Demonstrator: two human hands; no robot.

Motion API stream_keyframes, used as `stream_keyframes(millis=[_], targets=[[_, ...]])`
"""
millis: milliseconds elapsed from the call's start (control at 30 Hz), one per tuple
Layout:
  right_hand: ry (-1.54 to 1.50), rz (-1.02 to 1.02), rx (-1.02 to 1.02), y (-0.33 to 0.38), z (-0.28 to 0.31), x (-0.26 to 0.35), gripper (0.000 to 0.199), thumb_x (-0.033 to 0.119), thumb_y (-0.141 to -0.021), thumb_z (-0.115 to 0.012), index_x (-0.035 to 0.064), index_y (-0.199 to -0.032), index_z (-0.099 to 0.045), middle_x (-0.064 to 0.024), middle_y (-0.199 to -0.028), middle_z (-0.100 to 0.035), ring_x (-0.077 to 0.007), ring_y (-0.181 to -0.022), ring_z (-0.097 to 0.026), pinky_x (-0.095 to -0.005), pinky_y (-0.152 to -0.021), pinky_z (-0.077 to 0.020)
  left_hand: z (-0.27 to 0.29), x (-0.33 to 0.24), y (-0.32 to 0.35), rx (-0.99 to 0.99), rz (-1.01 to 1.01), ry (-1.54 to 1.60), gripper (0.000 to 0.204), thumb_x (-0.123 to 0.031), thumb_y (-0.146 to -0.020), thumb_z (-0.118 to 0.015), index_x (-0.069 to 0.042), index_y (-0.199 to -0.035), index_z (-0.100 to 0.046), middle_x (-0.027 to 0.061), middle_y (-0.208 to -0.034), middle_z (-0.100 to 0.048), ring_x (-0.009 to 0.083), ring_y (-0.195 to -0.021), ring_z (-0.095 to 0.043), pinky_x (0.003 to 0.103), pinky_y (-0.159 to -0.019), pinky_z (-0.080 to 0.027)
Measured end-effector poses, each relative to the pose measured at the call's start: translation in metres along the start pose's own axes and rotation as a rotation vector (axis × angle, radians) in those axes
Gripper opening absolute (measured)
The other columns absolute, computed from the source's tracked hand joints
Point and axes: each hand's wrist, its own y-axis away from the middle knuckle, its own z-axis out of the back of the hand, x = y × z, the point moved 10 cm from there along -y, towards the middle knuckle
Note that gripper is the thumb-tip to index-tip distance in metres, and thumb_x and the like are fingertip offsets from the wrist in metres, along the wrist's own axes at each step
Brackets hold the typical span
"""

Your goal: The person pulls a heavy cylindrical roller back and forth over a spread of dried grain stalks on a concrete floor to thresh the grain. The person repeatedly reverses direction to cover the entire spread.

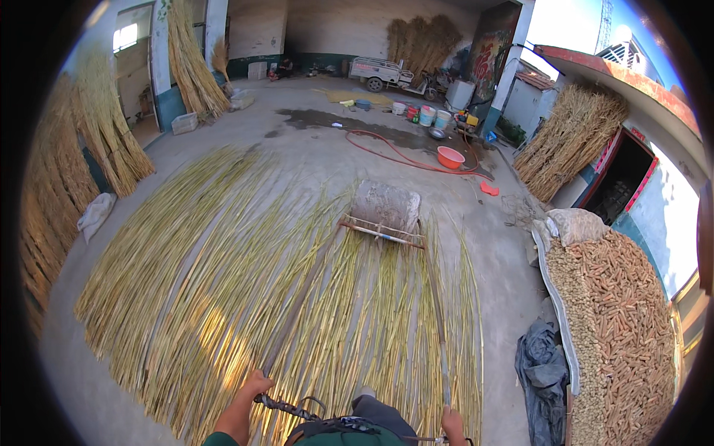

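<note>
Here my left hand (251, 386) and right hand (452, 425) each clench a pole (439, 320) of the stone roller (385, 207), far ahead on the reeds (223, 282).

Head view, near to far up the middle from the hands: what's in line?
Left hand and right hand on the two long handles → reeds spread flat on the ground → stone roller → red hose → three-wheeled cart by the far wall.
</note>
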Motion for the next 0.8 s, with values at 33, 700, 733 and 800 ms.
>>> stream_keyframes(millis=[33, 700, 733, 800], targets=[[-0.098, -0.170, 0.017, -0.012, 0.003, -0.015, 0.036, 0.031, -0.090, -0.034, 0.0005, -0.092, -0.052, -0.0231, -0.075, -0.058, -0.0415, -0.071, -0.055, -0.0510, -0.064, -0.0420, -0.001, -0.006, -0.013, -0.031, -0.019, 0.001, 0.037, -0.025, -0.058, -0.064, 0.009, -0.072, -0.061, 0.0245, -0.073, -0.061, 0.0307, -0.069, -0.062, 0.038, -0.063, -0.049], [-0.346, -0.485, 0.121, -0.185, 0.121, -0.037, 0.047, 0.035, -0.076, -0.054, -0.0079, -0.095, -0.058, -0.0313, -0.093, -0.057, -0.0414, -0.093, -0.056, -0.0436, -0.081, -0.0436, 0.064, -0.237, -0.067, -0.124, -0.165, 0.034, 0.031, -0.020, -0.059, -0.065, 0.007, -0.072, -0.059, 0.0167, -0.064, -0.059, 0.0241, -0.061, -0.059, 0.036, -0.055, -0.046], [-0.344, -0.484, 0.134, -0.189, 0.128, -0.036, 0.047, 0.034, -0.076, -0.055, -0.0075, -0.098, -0.057, -0.0313, -0.095, -0.056, -0.0410, -0.094, -0.055, -0.0432, -0.081, -0.0436, 0.065, -0.243, -0.069, -0.141, -0.185, 0.045, 0.032, -0.021, -0.059, -0.065, 0.008, -0.072, -0.059, 0.0165, -0.064, -0.059, 0.0238, -0.061, -0.059, 0.036, -0.055, -0.045], [-0.341, -0.472, 0.121, -0.200, 0.114, -0.057, 0.044, 0.031, -0.076, -0.056, -0.0067, -0.099, -0.056, -0.0306, -0.095, -0.057, -0.0410, -0.095, -0.055, -0.0426, -0.082, -0.0440, 0.063, -0.254, -0.069, -0.142, -0.165, -0.044, 0.034, -0.022, -0.059, -0.065, 0.008, -0.073, -0.059, 0.0168, -0.065, -0.059, 0.0235, -0.061, -0.059, 0.036, -0.056, -0.045]])
